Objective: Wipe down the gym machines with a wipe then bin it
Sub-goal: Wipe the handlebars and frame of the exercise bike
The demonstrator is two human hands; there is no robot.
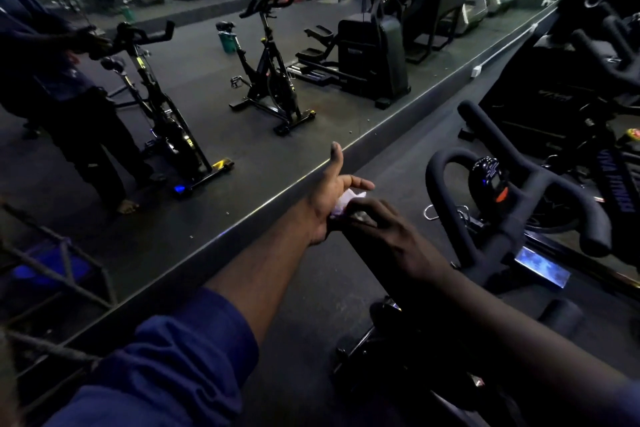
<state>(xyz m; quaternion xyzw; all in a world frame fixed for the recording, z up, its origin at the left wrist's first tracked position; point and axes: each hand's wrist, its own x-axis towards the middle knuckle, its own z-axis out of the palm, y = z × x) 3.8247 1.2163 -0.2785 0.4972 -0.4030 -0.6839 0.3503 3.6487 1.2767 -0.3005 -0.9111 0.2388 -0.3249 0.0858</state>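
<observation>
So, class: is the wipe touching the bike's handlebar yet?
Apart. The head view shows the wipe pinched by the right hand against the left hand, with dark floor visible between it and the handlebar.

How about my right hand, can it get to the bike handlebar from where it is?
Probably yes. The right hand, pinching the wipe, sits just left of the handlebar, with nothing showing between them.
</observation>
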